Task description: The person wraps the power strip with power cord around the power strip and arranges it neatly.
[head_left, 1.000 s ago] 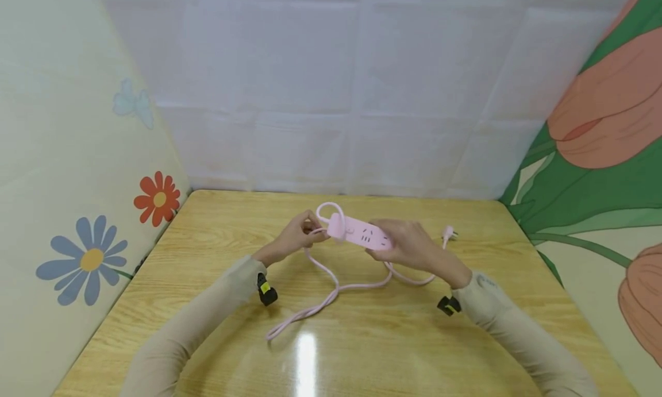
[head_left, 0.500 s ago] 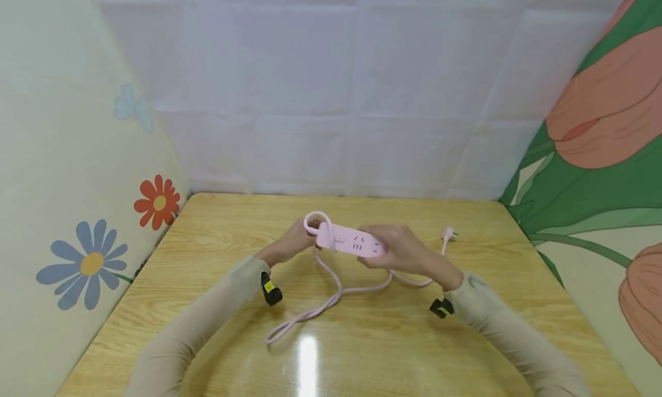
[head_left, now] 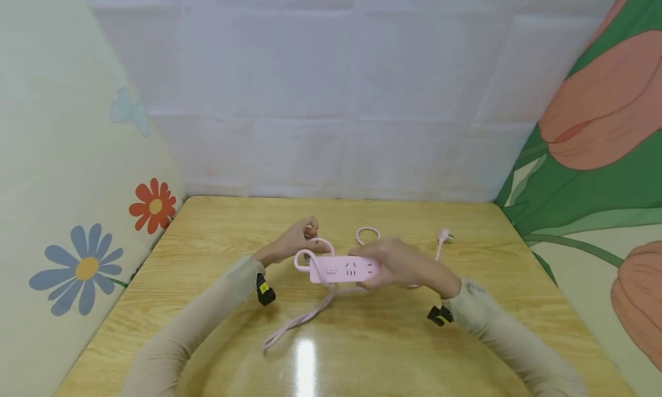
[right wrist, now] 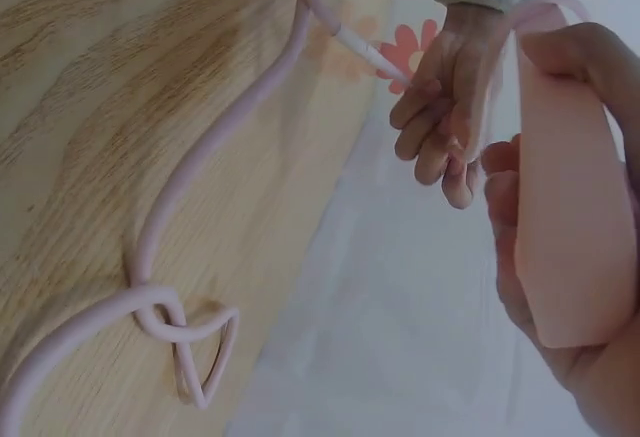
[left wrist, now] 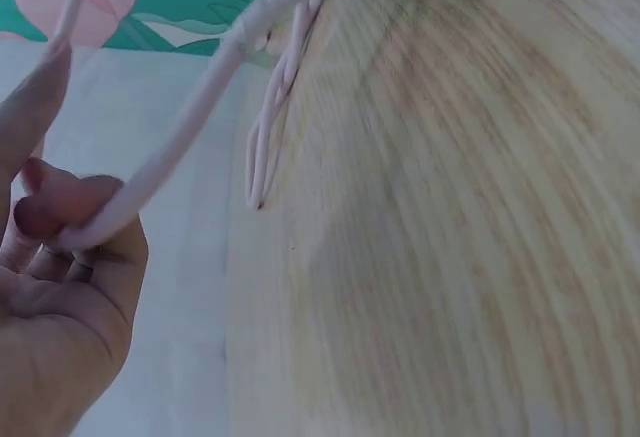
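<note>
My right hand [head_left: 395, 263] grips the right end of a pink power strip [head_left: 341, 269], held above the table with its sockets and switch facing the head camera. In the right wrist view, the plain underside of the power strip [right wrist: 575, 217] lies between thumb and fingers. Just left of the strip, my left hand [head_left: 289, 242] pinches the pink cord, seen closely as a cord [left wrist: 185, 127] running out from between thumb and fingers in the left wrist view. The cord loops near the strip's left end and passes across its face.
More cord [head_left: 297, 322] lies on the wooden table [head_left: 233, 351], doubled and twisted toward the front left. A small cord loop [head_left: 368, 229] shows behind the strip. The cord's plug [head_left: 443, 235] rests at the right. A white sheet [head_left: 320, 98] hangs along the back edge.
The power strip has come nearer the front and slightly left, turning from slanted to nearly level, with the right hand still gripping it. A small cord loop now shows behind it.
</note>
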`<state>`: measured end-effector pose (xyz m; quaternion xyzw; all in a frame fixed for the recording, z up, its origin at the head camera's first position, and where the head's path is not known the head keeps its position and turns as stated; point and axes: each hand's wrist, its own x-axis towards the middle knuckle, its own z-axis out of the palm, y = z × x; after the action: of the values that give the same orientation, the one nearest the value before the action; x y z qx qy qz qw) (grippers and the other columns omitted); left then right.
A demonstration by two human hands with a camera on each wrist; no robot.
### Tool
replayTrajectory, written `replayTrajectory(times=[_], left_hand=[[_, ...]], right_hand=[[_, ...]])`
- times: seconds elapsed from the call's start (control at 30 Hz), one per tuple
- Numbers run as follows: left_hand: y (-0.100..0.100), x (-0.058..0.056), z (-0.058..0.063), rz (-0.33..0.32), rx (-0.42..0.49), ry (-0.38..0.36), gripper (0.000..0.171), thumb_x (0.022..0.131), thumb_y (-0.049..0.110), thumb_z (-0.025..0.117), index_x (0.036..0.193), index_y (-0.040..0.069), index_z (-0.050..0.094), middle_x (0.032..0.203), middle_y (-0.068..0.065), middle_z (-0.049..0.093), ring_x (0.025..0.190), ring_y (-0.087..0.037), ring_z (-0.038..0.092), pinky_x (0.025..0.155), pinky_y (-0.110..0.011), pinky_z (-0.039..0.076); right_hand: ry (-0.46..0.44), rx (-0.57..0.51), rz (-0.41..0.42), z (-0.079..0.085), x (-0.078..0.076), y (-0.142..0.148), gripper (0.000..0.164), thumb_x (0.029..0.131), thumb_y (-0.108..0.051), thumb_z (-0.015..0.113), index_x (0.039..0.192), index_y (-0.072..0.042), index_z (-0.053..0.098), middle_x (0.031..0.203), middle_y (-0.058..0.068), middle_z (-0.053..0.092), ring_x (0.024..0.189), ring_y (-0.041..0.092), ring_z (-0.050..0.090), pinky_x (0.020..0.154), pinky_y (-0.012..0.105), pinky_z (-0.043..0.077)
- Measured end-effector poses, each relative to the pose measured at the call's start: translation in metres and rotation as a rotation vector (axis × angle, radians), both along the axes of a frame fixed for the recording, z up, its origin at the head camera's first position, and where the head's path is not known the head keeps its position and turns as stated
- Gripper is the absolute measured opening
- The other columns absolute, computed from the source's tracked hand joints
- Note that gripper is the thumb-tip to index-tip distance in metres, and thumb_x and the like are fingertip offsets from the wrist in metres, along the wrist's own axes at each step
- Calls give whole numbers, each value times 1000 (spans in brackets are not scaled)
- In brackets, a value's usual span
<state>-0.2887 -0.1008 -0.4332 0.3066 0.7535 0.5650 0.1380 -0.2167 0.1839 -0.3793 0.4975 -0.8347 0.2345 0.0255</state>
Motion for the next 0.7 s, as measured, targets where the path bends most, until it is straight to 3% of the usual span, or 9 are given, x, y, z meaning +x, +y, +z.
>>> replayTrajectory(times=[0.13,0.33,0.7], left_hand=[[-3,1,8,-15,-55,34,42,80,13,84,84,7,42,71,0,44,64,-13,43,57,-24,38],[-8,1,17,-11,-101,106,34,78,12,86,84,8,53,75,-2,53,69,-14,49,64,-25,42],[-10,0,27,65,-93,212,25,77,6,85,83,7,61,80,-1,62,69,-15,55,64,-24,46]], right_hand=[[52,61,30,0,3,-4,46,75,-29,80,116,-12,70,83,-8,67,62,-2,53,51,13,44],[11,89,38,0,5,-7,46,74,-27,80,114,-8,71,82,-6,68,62,-3,53,50,12,45],[-46,182,-70,-3,0,-6,42,75,-27,79,111,-7,71,77,-8,64,59,0,52,50,17,46]])
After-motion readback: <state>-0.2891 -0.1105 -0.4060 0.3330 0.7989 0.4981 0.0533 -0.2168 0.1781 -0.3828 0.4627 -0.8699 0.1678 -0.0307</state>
